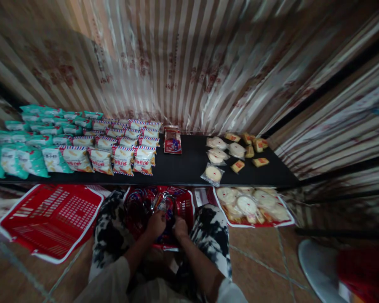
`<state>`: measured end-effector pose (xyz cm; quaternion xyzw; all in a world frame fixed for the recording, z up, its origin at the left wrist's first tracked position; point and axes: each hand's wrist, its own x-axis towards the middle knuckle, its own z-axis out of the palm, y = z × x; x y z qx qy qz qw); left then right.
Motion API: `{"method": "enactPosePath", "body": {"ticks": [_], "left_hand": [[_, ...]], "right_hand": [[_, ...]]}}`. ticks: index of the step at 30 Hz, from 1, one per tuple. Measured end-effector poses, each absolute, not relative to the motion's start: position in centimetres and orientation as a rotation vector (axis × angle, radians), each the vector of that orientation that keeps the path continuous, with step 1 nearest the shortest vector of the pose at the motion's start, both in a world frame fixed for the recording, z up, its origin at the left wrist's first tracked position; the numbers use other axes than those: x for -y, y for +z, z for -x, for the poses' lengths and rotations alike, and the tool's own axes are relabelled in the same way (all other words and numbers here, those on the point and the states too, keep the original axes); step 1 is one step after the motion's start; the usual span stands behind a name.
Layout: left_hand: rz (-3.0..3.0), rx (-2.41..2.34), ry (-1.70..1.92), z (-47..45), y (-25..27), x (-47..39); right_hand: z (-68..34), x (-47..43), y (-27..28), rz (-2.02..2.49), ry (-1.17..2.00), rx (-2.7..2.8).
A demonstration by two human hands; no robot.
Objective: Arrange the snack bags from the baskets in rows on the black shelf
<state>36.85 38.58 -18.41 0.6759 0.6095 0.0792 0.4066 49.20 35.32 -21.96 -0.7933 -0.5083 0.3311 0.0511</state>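
Observation:
Between my knees stands a red basket (189, 194) holding shiny red and blue snack packets (139, 198). Both of my hands are low over it, close together. My left hand (157, 224) is closed, its fingers pinching a foil snack packet (163, 203) with a shiny upper edge. Just to its right, my right hand (180, 229) is also closed, on the right side of the red-and-blue packets. The fingertips are partly hidden, so the exact grip is hard to see. On the black shelf (186, 168) ahead, one red packet (172, 141) leans upright beside the rows of chips.
Teal bags (31, 160) and white bags (123, 160) fill the shelf's left side. Round wrapped cakes (213, 173) and small yellow packs (260, 162) lie at right. A red basket (66, 210) sits left, a cake-filled basket (286, 221) right, a grey stool (316, 265) lower right.

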Motion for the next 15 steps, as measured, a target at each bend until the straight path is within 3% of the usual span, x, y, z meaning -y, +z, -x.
{"method": "enactPosePath", "body": {"ticks": [9,15], "left_hand": [[-1.743,-1.505,0.289,-37.2,-18.1,-37.6],[-1.848,-1.359,0.434,-36.9,-16.7,-38.5]], "right_hand": [[-51.2,-35.4,-16.4,2.246,1.006,1.636],[-54.3,-36.2,-9.9,1.922,1.4,1.441]]}}
